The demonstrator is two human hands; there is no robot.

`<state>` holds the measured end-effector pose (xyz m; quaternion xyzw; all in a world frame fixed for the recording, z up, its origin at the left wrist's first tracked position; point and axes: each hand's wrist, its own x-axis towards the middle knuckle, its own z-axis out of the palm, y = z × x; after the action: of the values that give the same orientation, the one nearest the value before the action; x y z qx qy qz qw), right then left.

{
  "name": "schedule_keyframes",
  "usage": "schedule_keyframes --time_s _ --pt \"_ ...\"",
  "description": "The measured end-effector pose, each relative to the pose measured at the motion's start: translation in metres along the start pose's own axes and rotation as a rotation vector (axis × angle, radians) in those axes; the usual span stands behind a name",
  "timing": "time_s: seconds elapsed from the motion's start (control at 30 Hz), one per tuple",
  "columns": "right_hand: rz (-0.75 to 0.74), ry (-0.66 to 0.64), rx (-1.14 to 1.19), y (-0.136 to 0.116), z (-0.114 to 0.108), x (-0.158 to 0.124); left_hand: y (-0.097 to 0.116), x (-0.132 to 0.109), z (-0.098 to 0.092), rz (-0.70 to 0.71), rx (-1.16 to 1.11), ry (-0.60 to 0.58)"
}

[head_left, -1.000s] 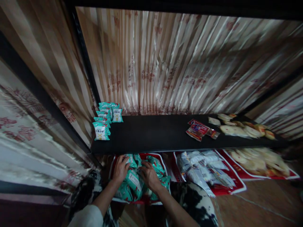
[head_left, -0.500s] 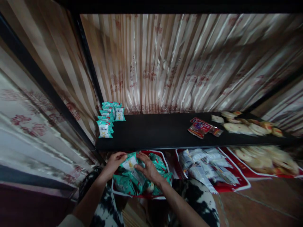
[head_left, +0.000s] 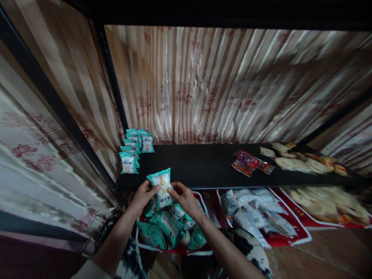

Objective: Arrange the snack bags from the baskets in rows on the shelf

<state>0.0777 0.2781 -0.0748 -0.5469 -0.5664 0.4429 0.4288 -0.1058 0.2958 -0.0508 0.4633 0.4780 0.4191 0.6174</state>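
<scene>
Between my two hands is a teal and white snack bag (head_left: 161,188), its printed face toward me and its lettering upside down. My left hand (head_left: 144,197) grips its left side, thumb on the front. On the right side my right hand (head_left: 186,197) pinches it the same way. Both hold it above a red basket with a white rim (head_left: 188,254), where several more teal snack bags (head_left: 167,224) lie in a heap. At the left end of the black shelf (head_left: 186,164), similar teal bags (head_left: 128,162) stand upright in rows.
Red packets (head_left: 246,162) lie on the shelf, right of its middle. Pale round packaged items (head_left: 296,163) sit farther right. A second red basket (head_left: 303,234) holds silvery packets; another holds pale packs (head_left: 328,203). Black posts and a striped curtain (head_left: 186,85) border the shelf.
The snack bag has come up out of the basket, held by both hands, and now stands more upright in front of the shelf edge. The view has shifted slightly.
</scene>
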Motion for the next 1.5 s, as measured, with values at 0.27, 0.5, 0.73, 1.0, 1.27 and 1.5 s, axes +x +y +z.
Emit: schedule_keyframes --time_s 0.27,0.5,0.73,1.0,1.27,1.5 --pt "0.136 0.254 0.323 0.011 0.002 0.013 -0.016 0.032 0.018 -0.143 -0.743 0.282" --pt "0.131 0.206 0.698 0.003 0.044 0.025 -0.03 0.045 0.053 -0.242 -0.967 0.245" --pt "0.138 0.352 0.81 -0.006 0.04 0.077 -0.029 0.075 0.049 -0.233 -0.848 0.161" --pt "0.012 0.369 0.491 0.012 0.033 0.154 -0.024 0.126 0.027 -0.244 -0.496 0.351" --pt "-0.11 0.217 0.305 0.041 0.057 0.224 -0.017 0.15 -0.004 -0.059 -0.343 0.55" --pt "-0.205 0.151 0.242 0.053 0.087 0.266 -0.013 0.161 -0.017 -0.013 -0.368 0.443"
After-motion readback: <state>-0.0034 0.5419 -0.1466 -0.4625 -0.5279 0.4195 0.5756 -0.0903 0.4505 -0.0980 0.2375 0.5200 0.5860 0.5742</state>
